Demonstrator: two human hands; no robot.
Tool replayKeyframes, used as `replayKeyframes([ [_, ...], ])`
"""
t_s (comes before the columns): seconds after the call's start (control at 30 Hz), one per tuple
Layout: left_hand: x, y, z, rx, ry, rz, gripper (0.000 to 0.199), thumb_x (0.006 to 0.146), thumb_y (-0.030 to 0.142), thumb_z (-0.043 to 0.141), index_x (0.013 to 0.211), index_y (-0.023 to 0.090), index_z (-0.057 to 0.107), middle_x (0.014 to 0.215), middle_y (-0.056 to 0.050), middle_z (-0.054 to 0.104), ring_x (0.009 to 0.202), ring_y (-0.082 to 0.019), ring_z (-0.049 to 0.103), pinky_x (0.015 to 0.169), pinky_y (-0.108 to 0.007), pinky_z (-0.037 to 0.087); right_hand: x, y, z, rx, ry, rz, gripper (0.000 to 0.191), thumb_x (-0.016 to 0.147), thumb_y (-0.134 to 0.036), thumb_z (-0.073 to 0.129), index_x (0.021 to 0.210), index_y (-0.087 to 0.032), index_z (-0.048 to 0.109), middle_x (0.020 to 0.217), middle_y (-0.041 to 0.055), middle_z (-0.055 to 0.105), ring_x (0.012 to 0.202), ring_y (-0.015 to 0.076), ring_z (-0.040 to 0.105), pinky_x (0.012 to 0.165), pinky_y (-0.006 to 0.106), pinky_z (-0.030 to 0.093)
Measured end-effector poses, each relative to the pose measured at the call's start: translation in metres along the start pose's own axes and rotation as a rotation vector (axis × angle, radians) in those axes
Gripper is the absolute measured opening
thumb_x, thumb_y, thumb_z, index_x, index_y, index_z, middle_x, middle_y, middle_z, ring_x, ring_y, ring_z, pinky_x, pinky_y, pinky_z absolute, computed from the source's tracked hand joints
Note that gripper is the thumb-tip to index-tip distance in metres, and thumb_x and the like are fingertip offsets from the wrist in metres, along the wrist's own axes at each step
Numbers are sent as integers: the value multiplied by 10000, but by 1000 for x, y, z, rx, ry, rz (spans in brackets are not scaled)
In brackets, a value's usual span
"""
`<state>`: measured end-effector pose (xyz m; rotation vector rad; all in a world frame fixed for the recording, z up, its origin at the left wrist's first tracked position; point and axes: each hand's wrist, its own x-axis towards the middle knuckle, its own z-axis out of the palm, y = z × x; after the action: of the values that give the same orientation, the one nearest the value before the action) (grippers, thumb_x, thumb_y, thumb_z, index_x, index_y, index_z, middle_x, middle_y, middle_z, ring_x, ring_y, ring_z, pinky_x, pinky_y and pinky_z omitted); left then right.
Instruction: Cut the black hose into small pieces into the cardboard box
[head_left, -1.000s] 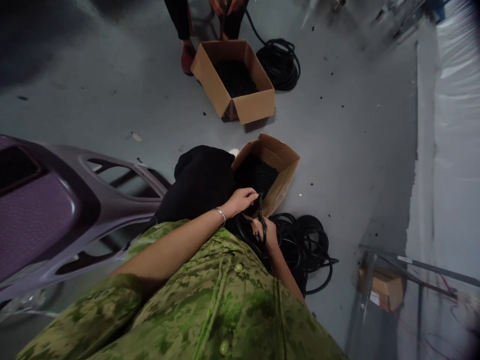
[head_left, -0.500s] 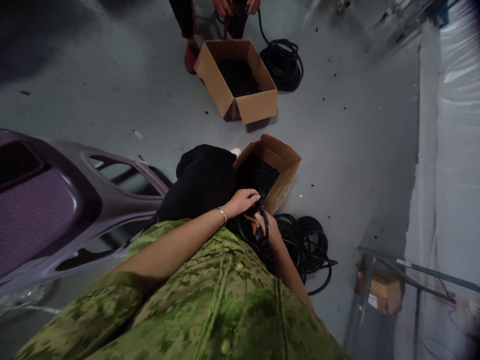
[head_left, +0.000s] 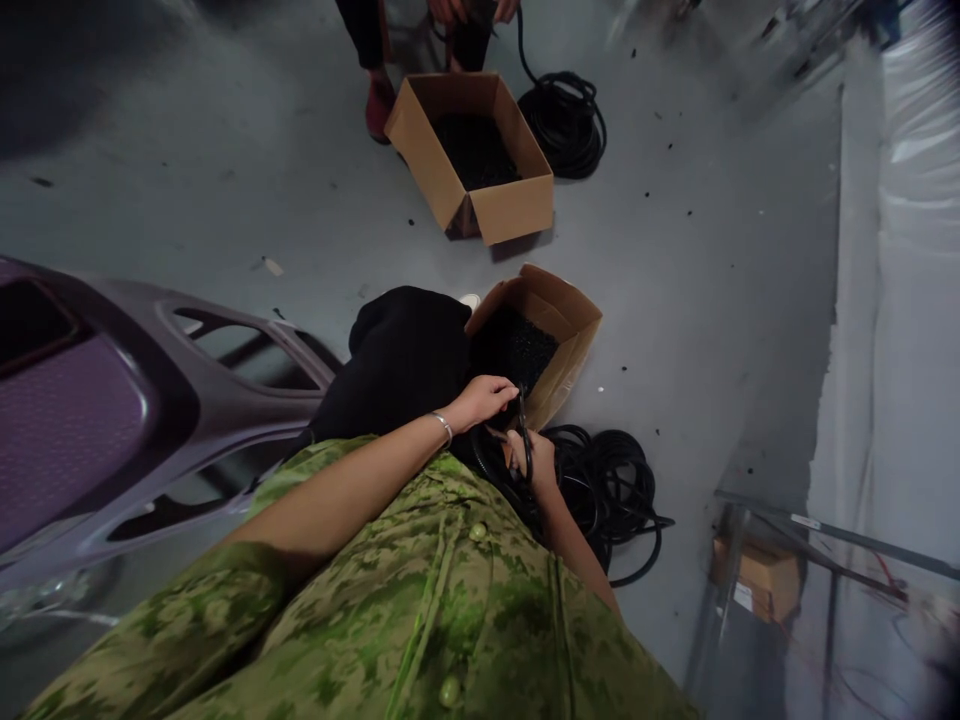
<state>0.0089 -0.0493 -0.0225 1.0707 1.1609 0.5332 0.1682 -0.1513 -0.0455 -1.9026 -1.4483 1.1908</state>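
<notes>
My left hand (head_left: pixel 486 400), with a silver bracelet at the wrist, pinches the end of a black hose over the near box; the fingertips hide most of that end. Close beside it on the right, my right hand (head_left: pixel 536 462) is closed around black-handled scissors (head_left: pixel 525 425), whose blades point up toward the left fingertips. Under both hands stands an open cardboard box (head_left: pixel 577 320) with many small black pieces (head_left: pixel 525 345) inside. A loose coil of black hose (head_left: pixel 619 470) lies on the floor by my right forearm.
Ahead, a second cardboard box (head_left: pixel 517 212) holds black pieces, with another black coil (head_left: pixel 566 125) beside it. A co-worker's hands (head_left: pixel 450 10) show at the top edge. A purple-grey chair (head_left: pixel 172 400) stands left; a metal frame (head_left: pixel 832 550) and small carton (head_left: pixel 765 580) are right.
The scissors and my right hand have shifted slightly, and the scissors' handles look closer together. My left hand stays nearly in place. The co-worker's hands have moved a little up, partly out of view.
</notes>
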Motion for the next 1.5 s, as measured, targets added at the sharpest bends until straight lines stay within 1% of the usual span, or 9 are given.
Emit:
replayKeyframes([
  [0.13,0,0,1,29,27,-14,309,838,425,591,697,153,632,553,36,526,486,-82,397,496,-216,308,-1,5,4,-53,52,-4,511,849,-637,527,548,-226,489,444,-25,470,508,147,473,506,238,366],
  [0.3,-2,4,2,21,30,-90,155,850,313,606,842,161,636,598,44,564,427,-72,426,450,-205,319,2,12,3,-87,65,7,522,847,-654,530,563,-217,497,469,-22,485,540,144,482,508,228,364],
  [0.4,-4,5,2,44,27,-107,128,872,274,575,805,167,597,596,41,562,416,-75,449,442,-203,321,1,11,-2,-101,70,19,528,845,-661,531,563,-216,493,468,-22,485,531,140,468,505,230,357],
  [0.57,-3,2,1,120,39,-38,176,859,317,585,754,176,594,568,49,534,464,-88,434,483,-213,325,3,5,-9,-51,-16,30,523,862,-636,519,556,-213,505,481,-15,518,510,138,481,537,241,388],
  [0.77,0,-4,-1,234,56,91,200,839,333,559,728,178,620,598,17,573,600,-140,503,578,-248,364,11,4,-9,55,-77,37,491,869,-629,524,616,-209,541,509,-20,549,504,142,522,558,252,411],
  [1.07,2,-3,-1,341,68,71,185,878,277,549,760,172,643,616,2,595,613,-154,527,615,-262,366,9,4,-10,26,-44,38,502,853,-624,548,569,-211,512,439,-48,455,448,121,435,507,248,369],
  [1.3,3,-1,-2,366,132,48,189,889,267,548,748,170,627,617,-6,602,598,-150,523,593,-258,355,9,15,-5,10,-31,63,507,841,-639,541,571,-212,502,443,-47,441,466,122,424,490,242,345],
  [1.4,2,-1,-2,324,128,70,190,882,281,546,745,173,622,610,2,591,594,-148,520,589,-257,355,7,15,-6,81,-67,64,509,858,-648,512,588,-217,500,476,-36,472,475,128,442,510,249,370],
  [1.5,0,0,-1,254,100,92,200,879,306,534,783,168,642,626,5,594,603,-146,527,586,-253,367,3,9,-10,144,-115,4,505,880,-640,495,602,-218,511,548,-8,529,547,148,500,581,261,427],
])
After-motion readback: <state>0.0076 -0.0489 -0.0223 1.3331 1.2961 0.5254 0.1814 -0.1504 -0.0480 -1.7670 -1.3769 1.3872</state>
